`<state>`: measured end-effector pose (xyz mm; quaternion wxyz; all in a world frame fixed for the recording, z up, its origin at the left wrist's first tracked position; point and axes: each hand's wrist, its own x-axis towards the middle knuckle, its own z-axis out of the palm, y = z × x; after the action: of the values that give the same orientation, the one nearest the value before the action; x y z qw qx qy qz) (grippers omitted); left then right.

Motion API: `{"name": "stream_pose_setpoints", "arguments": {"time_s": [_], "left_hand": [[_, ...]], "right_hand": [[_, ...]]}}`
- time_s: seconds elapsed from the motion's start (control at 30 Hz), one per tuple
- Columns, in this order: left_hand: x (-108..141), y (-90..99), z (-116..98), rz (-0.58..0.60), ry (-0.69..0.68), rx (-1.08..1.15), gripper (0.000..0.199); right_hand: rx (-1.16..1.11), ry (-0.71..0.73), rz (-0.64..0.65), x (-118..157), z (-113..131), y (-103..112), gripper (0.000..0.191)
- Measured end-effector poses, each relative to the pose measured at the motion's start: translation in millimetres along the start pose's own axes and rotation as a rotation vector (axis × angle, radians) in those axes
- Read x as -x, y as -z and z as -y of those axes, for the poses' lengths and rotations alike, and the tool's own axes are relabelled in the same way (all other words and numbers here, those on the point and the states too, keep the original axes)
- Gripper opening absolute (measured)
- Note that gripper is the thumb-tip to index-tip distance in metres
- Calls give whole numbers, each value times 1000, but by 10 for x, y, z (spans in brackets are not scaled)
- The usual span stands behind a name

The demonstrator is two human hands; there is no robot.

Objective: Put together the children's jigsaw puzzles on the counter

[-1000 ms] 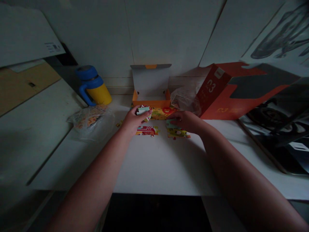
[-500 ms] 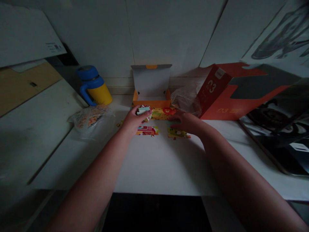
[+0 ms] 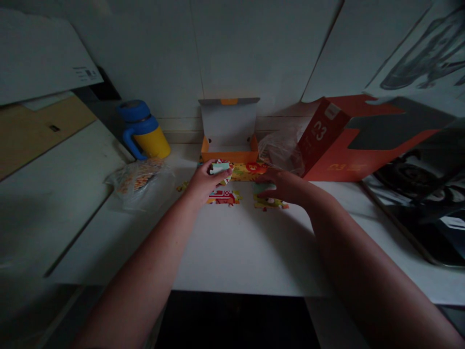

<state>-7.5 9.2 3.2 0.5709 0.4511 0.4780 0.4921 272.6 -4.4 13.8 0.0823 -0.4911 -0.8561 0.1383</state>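
Slightly to the right since the earlier frame, the left hand (image 3: 202, 183) pinches a small stack of jigsaw pieces (image 3: 221, 167).

Across a white table (image 3: 236, 247), a red-orange carton (image 3: 359, 157) sits at right; an orange-sided box (image 3: 229, 156) stands open at the back. Just before it lies a lion-printed jigsaw strip (image 3: 250, 168). The right hand (image 3: 282, 183), fingers parted, bends over a pale green piece (image 3: 265, 186); whether it grips, I cannot tell. Nearer the person lies a red-barn section (image 3: 223, 197).

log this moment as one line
left hand: holding multicoloured jigsaw pieces | right hand: over green-yellow jigsaw section, contact unclear | open orange cardboard box: behind hands
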Motion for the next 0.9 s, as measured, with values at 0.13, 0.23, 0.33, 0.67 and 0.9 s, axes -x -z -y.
{"name": "stream_pose_setpoints", "arguments": {"time_s": [0.13, 0.23, 0.33, 0.67, 0.9], "left_hand": [[36, -41, 18, 60, -52, -35, 60], [52, -87, 85, 140, -159, -88, 56], [52, -119, 169, 199, -171, -151, 62], [113, -142, 160, 254, -48, -133, 76], [137, -144, 139, 238, -5, -127, 76]], "right_hand": [[-189, 6, -194, -30, 151, -12, 19], [-427, -8, -333, -73, 361, -80, 22], [-513, 74, -432, -102, 486, -151, 25], [-453, 149, -430, -91, 470, -129, 23], [-669, -72, -333, -138, 421, -191, 25]]}}
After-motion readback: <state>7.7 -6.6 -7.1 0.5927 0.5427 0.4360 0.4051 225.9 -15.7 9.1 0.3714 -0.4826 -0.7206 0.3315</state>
